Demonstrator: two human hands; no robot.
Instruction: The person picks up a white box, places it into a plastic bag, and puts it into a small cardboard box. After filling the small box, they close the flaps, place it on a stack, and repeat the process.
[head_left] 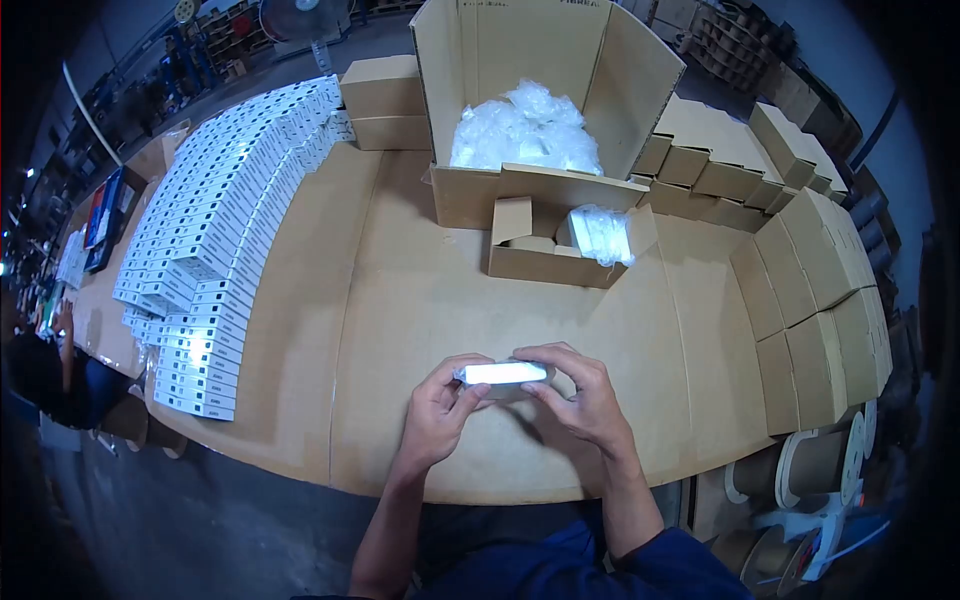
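Note:
Near the front edge of the cardboard-covered table (460,300), a small white box (505,373) is held between both hands. My left hand (440,405) grips its left end, with the thumb on the near side. At the right end, my right hand (577,392) pinches it between thumb and fingers. Clear plastic shows at the left end of the white box. Beyond the hands stands a small open carton (550,268) with a plastic-wrapped white item (600,236) at its right side.
A big open carton (463,205) at the back holds clear plastic packets (525,130). Stacked white boxes (215,230) line the left side. Brown cartons (810,250) are piled at the right. A person (60,365) is at the far left.

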